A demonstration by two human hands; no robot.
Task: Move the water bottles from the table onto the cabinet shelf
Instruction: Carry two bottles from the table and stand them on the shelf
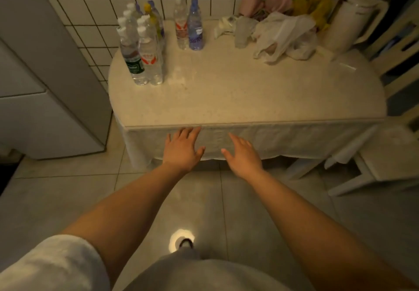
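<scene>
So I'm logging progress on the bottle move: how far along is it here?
Nothing looks done: the cluster of bottles and the pair of bottles stand on the table, and no cabinet shelf is in view. Nothing is in hand: the left hand and right hand are open at the table's front edge. All the bottles remain to move.

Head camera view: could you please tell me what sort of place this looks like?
Probably a home kitchen or dining corner: a white tiled wall, a cloth-covered table with water bottles and a white kettle, and what looks like a fridge beside it.
</scene>
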